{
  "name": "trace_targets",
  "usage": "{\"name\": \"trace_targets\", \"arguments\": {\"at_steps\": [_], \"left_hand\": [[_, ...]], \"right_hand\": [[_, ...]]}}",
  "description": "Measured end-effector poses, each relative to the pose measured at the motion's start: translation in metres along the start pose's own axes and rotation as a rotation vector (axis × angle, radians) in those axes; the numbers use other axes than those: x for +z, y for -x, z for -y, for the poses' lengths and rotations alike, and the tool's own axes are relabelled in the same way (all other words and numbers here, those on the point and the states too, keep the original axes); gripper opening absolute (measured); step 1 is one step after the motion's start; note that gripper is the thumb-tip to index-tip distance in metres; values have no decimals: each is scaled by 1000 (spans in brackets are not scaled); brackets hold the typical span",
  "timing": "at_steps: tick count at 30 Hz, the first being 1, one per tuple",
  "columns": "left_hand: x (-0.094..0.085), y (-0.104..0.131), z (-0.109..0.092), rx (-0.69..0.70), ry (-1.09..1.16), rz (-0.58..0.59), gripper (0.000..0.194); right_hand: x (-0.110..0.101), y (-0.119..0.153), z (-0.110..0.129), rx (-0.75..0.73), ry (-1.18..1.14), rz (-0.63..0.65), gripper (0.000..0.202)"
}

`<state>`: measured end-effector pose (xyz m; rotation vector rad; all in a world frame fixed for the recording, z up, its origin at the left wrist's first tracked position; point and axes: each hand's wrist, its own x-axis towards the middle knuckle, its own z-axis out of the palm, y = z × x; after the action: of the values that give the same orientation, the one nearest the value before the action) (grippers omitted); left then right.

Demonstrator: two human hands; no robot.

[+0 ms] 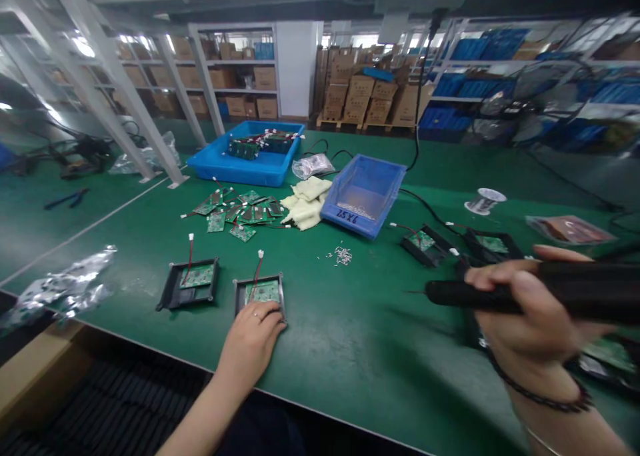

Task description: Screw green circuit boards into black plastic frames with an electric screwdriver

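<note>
My left hand (254, 333) is closed over the near edge of a black plastic case (281, 296). Inside that case lies a green circuit board (264, 291) with a red and black lead and white plug; my fingers hide its near part. Wrapped in my right hand (535, 323) is a black electric screwdriver (465, 296), held level above the table with its thin bit pointing left. To the left of my left hand sits a second black case (215, 286) with a board in it. A small pile of screws (343, 255) lies between the hands, further back.
A tilted blue bin (367, 226) of screws stands behind the pile, beside pale yellow cloths (307, 203). Loose circuit boards (245, 213) lie before a blue tray (235, 173). More cases (425, 246), a solder spool (484, 201) and bags are at right.
</note>
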<state>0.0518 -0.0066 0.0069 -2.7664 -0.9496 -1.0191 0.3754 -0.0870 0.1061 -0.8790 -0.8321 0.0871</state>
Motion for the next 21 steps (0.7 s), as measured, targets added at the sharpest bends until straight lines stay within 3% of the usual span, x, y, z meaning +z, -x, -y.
{"name": "trace_targets", "arguments": {"at_steps": [6, 10, 13, 16, 21], "left_hand": [[40, -25, -77, 61, 85, 133, 23], [41, -34, -105, 95, 231, 246, 24], [31, -37, -109, 107, 401, 254, 26], [24, -40, -103, 85, 478, 127, 24], [25, -48, -85, -68, 458, -105, 17]], "right_hand": [[60, 8, -40, 11, 37, 110, 28], [79, 13, -61, 18, 25, 140, 26], [85, 15, -68, 15, 9, 145, 25], [84, 13, -67, 15, 5, 150, 26], [72, 9, -29, 19, -31, 153, 28]]}}
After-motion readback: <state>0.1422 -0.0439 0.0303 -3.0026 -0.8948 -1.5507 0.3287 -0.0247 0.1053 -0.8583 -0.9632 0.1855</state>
